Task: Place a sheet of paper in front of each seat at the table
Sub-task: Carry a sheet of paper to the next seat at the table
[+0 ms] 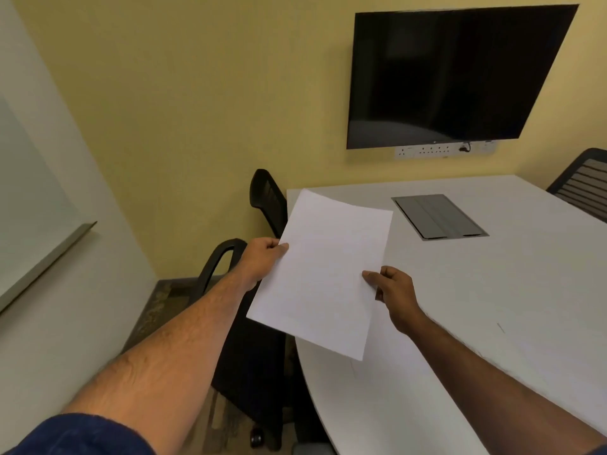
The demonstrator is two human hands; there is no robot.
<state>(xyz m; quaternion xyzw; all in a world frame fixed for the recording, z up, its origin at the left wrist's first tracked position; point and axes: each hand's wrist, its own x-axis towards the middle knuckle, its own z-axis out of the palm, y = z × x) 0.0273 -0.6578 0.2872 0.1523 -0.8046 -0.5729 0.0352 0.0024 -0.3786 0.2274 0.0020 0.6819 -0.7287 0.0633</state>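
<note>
A white sheet of paper (323, 270) is held in the air over the left edge of the white table (492, 290). My left hand (262, 259) pinches its left edge and my right hand (394, 295) pinches its right edge. The paper tilts and partly overhangs a black office chair (249, 356) tucked in at the table's left side. A second black chair (267, 198) stands farther along the same side. A third chair (584, 182) shows at the far right edge of the table.
A grey cable hatch (438, 216) is set into the tabletop. A dark wall screen (453, 77) hangs over a socket strip (443, 151) on the yellow wall. A whiteboard ledge (46, 257) runs along the left wall, leaving a narrow floor gap beside the chairs.
</note>
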